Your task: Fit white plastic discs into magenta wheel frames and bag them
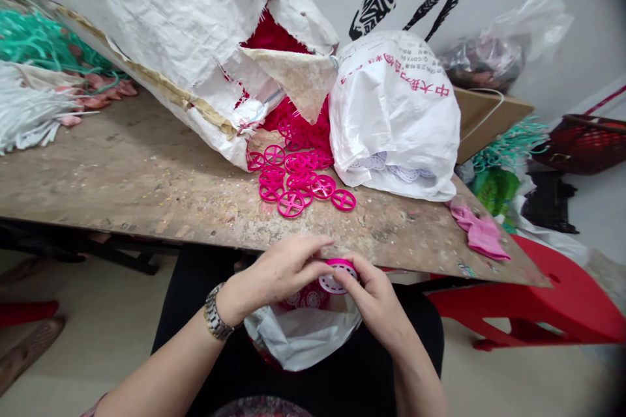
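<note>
My left hand and my right hand both grip a magenta plastic wheel just below the table's front edge. A white perforated disc sits against the wheel, partly hidden by my fingers. Under my hands, an open white plastic bag rests on my lap and holds more discs and magenta pieces. A loose heap of magenta wheels lies on the scuffed wooden board, spilling from a torn woven sack. A wristwatch circles my left wrist.
A full white plastic bag with white discs stands right of the heap. Beyond it are a pink cloth, a cardboard box and a red basket. A red stool stands below the board's right. Green and white strands lie far left.
</note>
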A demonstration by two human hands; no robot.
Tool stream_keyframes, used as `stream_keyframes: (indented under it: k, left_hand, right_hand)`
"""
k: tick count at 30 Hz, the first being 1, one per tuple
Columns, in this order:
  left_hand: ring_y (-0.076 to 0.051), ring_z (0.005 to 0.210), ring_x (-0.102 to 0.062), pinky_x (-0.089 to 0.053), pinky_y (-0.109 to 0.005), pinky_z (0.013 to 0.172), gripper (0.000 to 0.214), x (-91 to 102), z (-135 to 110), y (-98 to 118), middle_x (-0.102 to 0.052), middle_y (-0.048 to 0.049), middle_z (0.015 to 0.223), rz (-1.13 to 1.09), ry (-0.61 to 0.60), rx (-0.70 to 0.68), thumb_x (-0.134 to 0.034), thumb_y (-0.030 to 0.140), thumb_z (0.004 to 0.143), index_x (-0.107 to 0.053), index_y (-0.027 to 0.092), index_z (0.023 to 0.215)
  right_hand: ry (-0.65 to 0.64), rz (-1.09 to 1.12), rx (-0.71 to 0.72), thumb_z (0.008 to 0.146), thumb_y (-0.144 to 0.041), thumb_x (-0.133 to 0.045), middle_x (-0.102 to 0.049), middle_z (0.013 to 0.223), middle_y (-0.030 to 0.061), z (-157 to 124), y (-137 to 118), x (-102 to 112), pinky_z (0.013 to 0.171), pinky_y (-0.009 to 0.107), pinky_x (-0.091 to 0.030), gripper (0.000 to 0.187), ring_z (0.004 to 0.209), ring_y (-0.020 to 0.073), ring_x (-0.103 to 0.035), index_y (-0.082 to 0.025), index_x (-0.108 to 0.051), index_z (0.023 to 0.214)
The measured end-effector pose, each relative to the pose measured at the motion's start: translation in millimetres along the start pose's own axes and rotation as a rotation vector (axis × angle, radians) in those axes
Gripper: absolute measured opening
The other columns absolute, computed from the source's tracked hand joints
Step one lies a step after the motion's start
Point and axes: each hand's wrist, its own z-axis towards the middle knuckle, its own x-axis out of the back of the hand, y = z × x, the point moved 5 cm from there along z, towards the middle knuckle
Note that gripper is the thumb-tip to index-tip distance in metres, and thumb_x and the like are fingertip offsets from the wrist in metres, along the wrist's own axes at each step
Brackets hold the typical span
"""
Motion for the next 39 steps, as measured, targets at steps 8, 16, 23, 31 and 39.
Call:
stream_keyframes:
  k: [8,16,23,31,39]
  left_hand:
    - [-0.035,0.117,-0.047,-0.043,-0.049,0.096,0.064,28.2,18.7,-41.8,-0.055,-0.017,0.125,0.679,0.336,0.316,-0.064,0.046,0.087,-0.048,0.013,0.139]
    - [-0.032,0.112,-0.049,-0.04,-0.048,0.092,0.047,20.5,26.2,-60.0,-0.059,-0.0131,0.117,0.777,0.379,0.371,-0.059,0.035,0.091,-0.053,0.017,0.134]
    - [-0.031,0.112,-0.049,-0.039,-0.048,0.095,0.035,19.5,23.9,-56.6,-0.06,-0.0111,0.117,0.693,0.351,0.291,-0.06,0.034,0.09,-0.061,0.021,0.122]
    - [-0.03,0.117,-0.051,-0.038,-0.05,0.101,0.044,16.1,23.1,-63.4,-0.06,-0.013,0.124,0.608,0.329,0.226,-0.063,0.029,0.087,-0.057,0.02,0.13]
    - [-0.028,0.123,-0.051,-0.042,-0.048,0.105,0.053,21.5,10.7,-57.7,-0.056,-0.0131,0.132,0.127,0.471,0.118,-0.061,0.034,0.09,-0.047,0.021,0.139]
  right_hand:
    - [-0.144,-0.473,-0.003,0.091,-0.027,-0.059,-0.071,0.116,0.0081,-14.7,16.1,-12.7,0.093,0.04,-0.049,0.028,0.107,0.0271,-0.066,-0.022,-0.066,0.119]
    - [-0.058,-0.352,0.087,0.094,-0.024,-0.055,-0.074,0.11,0.003,-2.8,-8.2,-2.5,0.09,0.033,-0.052,0.02,0.103,0.0213,-0.068,-0.025,-0.068,0.109]
    - [0.13,-0.331,0.2,0.094,-0.024,-0.054,-0.071,0.114,0.0074,31.6,-19.9,0.4,0.091,0.035,-0.052,0.025,0.1,0.0215,-0.068,-0.021,-0.066,0.116]
    - [0.128,-0.647,0.321,0.089,-0.011,-0.058,-0.066,0.124,0.01,84.7,-26.4,-22.6,0.094,0.039,-0.051,0.033,0.11,0.0256,-0.063,-0.02,-0.065,0.12]
    - [0.194,-0.608,0.497,0.095,-0.014,-0.051,-0.071,0.104,0.0089,77.1,-24.1,-4.7,0.085,0.035,-0.052,0.022,0.097,0.023,-0.066,-0.02,-0.067,0.109]
